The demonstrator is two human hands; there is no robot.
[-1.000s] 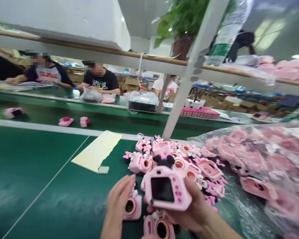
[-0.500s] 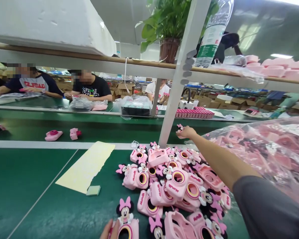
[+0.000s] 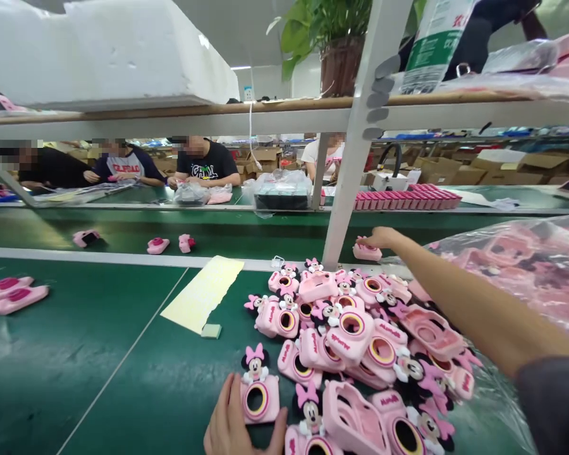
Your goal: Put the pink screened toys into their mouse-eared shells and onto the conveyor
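At the bottom of the head view, my left hand (image 3: 230, 420) grips a pink camera-shaped case (image 3: 269, 393) with a Minnie Mouse figure on top. Its fingers lie along the left side and its thumb on the right. My right arm reaches across the bench, and my right hand (image 3: 383, 238) is closed on the top of a pink toy camera (image 3: 368, 253) low over the green belt; whether it touches the belt I cannot tell. Between my arms lies a heap of pink camera cases (image 3: 351, 325), several with round yellow-rimmed openings.
A white post (image 3: 345, 183) rises behind the heap, left of my right hand. A plastic bag of pink parts (image 3: 526, 265) bulges at right. A yellow sheet (image 3: 203, 294) and a small green pad (image 3: 211, 331) lie on the bench. Several people sit across the belt.
My view has turned left. My left hand has come further into view around its case. My right hand has lowered towards the belt with the toy camera. Pieces on the belt have shifted.
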